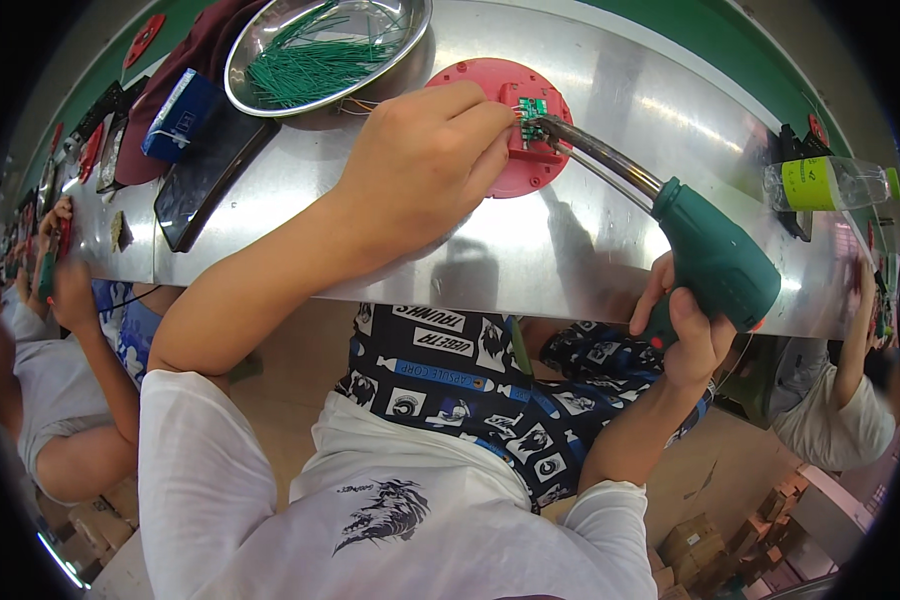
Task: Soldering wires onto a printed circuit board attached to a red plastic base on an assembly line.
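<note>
My right hand (692, 325) is wrapped round the handle of a dark green soldering gun (720, 250). The gun's long metal tip reaches left onto a small green circuit board (533, 108). That board sits in the middle of a round red plastic housing (530, 180) lying on the metal bench. Over the housing's left side, my left hand (435, 150) is closed in a pinch beside the board. Thin wires (358, 105) show by its knuckles; what the fingertips hold is too small to make out.
A steel bowl (415, 50) of green wires (320, 65) stands at the back left of the bench (370, 285). Left of it lie a dark phone (205, 185), a blue box (178, 115) and a maroon cloth (175, 75). A plastic bottle (820, 184) lies at right. People work on both sides.
</note>
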Action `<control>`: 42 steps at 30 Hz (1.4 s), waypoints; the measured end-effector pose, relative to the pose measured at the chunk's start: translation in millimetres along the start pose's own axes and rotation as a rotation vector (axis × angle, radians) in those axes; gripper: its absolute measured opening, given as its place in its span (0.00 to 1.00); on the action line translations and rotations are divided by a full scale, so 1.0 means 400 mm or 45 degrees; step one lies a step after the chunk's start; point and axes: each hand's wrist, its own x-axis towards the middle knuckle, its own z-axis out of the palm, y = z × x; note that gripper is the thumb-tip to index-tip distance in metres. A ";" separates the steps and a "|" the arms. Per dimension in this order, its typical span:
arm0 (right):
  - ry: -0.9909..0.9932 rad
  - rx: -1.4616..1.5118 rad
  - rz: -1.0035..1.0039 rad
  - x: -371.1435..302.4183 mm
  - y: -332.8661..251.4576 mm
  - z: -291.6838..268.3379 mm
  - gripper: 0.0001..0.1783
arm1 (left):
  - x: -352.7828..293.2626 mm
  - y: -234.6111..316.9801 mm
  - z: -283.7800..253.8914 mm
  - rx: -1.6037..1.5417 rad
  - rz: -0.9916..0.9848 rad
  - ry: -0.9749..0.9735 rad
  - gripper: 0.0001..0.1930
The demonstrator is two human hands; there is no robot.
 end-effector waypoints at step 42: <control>0.047 0.038 -0.075 0.005 0.014 -0.005 0.29 | -0.002 -0.003 0.006 -0.016 0.010 0.039 0.05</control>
